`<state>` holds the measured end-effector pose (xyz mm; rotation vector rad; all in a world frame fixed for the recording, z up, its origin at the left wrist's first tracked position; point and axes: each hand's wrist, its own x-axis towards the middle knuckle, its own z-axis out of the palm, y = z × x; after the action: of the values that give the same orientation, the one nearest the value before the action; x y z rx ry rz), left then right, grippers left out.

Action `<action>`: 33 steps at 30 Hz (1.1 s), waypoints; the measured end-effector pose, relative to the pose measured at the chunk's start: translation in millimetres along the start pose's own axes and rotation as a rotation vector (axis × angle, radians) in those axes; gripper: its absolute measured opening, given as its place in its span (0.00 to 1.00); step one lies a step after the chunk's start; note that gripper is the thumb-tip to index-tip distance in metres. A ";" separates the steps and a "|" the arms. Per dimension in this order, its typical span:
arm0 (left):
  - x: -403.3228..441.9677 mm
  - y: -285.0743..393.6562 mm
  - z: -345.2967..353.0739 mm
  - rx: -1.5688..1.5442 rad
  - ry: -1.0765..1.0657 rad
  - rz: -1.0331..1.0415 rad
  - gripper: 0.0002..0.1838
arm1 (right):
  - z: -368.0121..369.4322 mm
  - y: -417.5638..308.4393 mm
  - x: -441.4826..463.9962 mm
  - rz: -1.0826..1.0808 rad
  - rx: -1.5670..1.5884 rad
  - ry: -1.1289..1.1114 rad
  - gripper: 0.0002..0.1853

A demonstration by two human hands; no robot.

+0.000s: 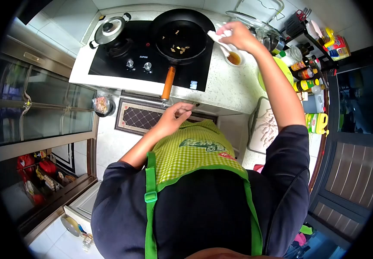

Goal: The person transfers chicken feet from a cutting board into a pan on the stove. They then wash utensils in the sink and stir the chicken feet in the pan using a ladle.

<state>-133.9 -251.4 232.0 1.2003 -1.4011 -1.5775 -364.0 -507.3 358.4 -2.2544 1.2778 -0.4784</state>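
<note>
A black frying pan [186,36] with several pale pieces in it rests on the stove, its wooden handle [168,84] pointing toward my body. Right of the pan, my right hand [236,36] is closed on a white spoon [222,45]. The spoon reaches down to a small white bowl [239,64] of brown liquid on the counter. My left hand [177,116] is in front of the counter edge, below the pan handle and apart from it. Its fingers are curled together, and whether anything small is between them cannot be made out.
A lidded pot [110,31] stands on the left of the black stove [121,67]. Bottles [306,85] and a green round board [277,73] line the right side of the counter [225,90]. A tray of pale strips [263,127] is at the lower right.
</note>
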 end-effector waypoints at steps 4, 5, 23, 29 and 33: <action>-14.4 -1.4 -9.3 -0.019 0.086 -0.004 0.14 | 46.7 -8.4 60.2 -0.063 -0.089 -0.088 0.12; -17.4 -1.2 -11.5 -0.019 0.094 -0.007 0.14 | 61.5 -2.9 72.0 -0.091 -0.117 -0.096 0.12; -29.3 -21.8 -27.7 -0.137 0.192 -0.034 0.13 | 91.5 10.3 102.9 -0.134 -0.109 -0.385 0.17; -20.3 -8.4 -21.4 -0.062 0.079 -0.048 0.13 | -3.9 -17.4 62.6 -0.231 -0.124 0.193 0.15; -11.0 4.1 -11.4 -0.007 0.034 -0.038 0.14 | -66.9 -41.9 -38.1 -0.170 0.014 0.260 0.18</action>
<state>-120.0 -245.7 238.2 1.2502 -1.3573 -1.5799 -389.3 -472.9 434.9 -2.3582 1.2027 -0.8634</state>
